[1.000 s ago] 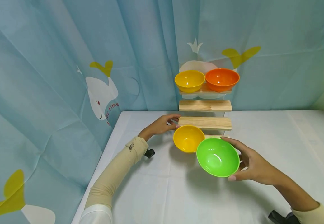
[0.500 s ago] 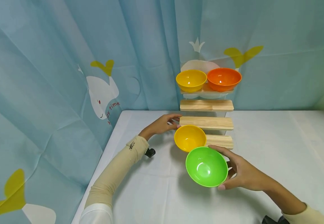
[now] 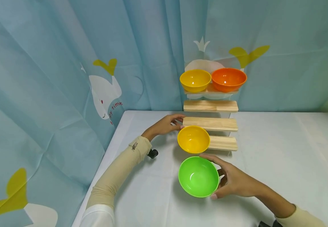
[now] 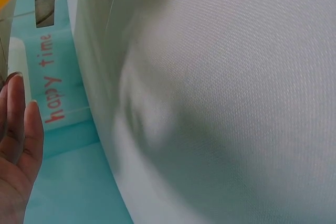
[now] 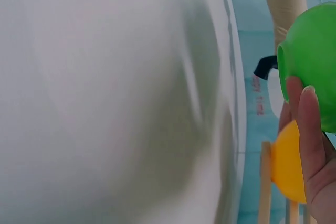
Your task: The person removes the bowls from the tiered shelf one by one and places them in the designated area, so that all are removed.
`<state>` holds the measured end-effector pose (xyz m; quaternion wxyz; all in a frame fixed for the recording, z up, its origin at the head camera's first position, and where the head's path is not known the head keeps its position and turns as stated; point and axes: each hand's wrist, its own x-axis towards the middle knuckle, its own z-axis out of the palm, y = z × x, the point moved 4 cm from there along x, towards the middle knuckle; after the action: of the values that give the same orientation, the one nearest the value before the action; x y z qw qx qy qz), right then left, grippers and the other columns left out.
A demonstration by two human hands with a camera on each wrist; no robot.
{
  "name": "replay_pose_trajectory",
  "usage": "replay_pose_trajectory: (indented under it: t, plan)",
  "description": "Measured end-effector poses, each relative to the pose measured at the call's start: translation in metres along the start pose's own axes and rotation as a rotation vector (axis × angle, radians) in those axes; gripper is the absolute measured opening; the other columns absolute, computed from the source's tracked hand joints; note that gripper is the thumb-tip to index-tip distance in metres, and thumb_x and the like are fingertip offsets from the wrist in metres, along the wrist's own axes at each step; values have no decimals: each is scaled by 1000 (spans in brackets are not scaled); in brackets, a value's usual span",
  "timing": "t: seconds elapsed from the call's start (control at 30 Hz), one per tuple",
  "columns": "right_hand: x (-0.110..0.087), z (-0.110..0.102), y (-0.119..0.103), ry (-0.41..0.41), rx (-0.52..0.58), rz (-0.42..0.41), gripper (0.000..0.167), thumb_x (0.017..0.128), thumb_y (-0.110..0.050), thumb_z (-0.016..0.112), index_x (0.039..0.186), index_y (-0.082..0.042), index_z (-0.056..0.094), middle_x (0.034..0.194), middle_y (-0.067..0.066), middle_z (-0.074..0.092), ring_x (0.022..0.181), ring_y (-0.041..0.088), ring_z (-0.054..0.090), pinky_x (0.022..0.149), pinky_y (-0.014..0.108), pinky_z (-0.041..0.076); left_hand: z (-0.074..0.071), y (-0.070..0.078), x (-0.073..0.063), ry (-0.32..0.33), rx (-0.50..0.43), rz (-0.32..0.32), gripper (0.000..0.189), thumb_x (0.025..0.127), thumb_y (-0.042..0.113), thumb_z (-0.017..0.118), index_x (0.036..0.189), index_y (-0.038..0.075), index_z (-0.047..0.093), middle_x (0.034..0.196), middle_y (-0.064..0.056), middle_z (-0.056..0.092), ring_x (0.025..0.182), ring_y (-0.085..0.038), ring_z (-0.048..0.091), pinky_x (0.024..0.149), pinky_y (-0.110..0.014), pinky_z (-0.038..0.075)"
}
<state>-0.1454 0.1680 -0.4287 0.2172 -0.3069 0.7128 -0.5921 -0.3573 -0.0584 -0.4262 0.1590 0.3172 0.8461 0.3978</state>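
Note:
My right hand (image 3: 236,183) grips a green bowl (image 3: 198,177) by its right side, holding it tilted above the table in front of the rack. In the right wrist view the green bowl (image 5: 315,59) lies against the fingers. At the left end of the wooden step rack (image 3: 210,124) is my left hand (image 3: 166,124), its fingertips at the rack's edge. The left wrist view shows these fingers (image 4: 32,135) fairly straight; their tips are partly cut off. Just beside the thumb, a yellow bowl (image 3: 193,139) sits on the lowest step, tilted toward me.
On the top step stand another yellow bowl (image 3: 195,81) and an orange bowl (image 3: 229,79), side by side. A white cloth covers the table (image 3: 280,151). Behind it hangs a blue curtain (image 3: 152,63) with whale prints.
My right hand has brought the green bowl left and toward me, away from the rack's lowest step, now more in view. My left hand has stayed at the rack's left end.

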Motion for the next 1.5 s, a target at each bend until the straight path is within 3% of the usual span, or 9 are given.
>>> replay_pose_trajectory:
  t: [0.27,0.67,0.97,1.13,1.5]
  plan:
    - [12,13,11,35,-54,40,105,74,-9,88,158,-16,25,149,26,37,98,21,71,69,41,63,-1,-3,1,-6,-7,3,52,100,25,65,149,16,49,139,-10,58,118,-22,60,92,-30,54]
    - [29,31,25,66,-124,120,106,73,-22,91,157,-11,26,149,22,40,95,28,69,77,35,60,-1,-2,5,-22,-4,24,54,100,26,65,150,14,48,141,-11,57,120,-23,59,98,-31,53]
    - [42,43,34,61,-115,137,110,71,-24,92,157,-9,25,148,21,42,93,24,70,81,31,59,-1,-3,3,-20,-11,26,54,100,25,66,149,12,48,141,-12,57,122,-24,59,102,-35,51]
    - [47,49,34,41,-85,135,110,73,-22,92,157,-5,23,151,23,38,96,25,69,85,30,58,-1,-1,2,-22,-5,12,55,99,26,66,149,14,48,141,-11,57,124,-23,58,101,-31,52]
    - [55,57,38,3,7,180,111,76,-18,90,159,-7,17,155,27,28,92,26,70,82,31,60,-2,1,1,-27,9,14,54,100,26,65,150,13,47,142,-11,56,126,-23,57,100,-30,52]
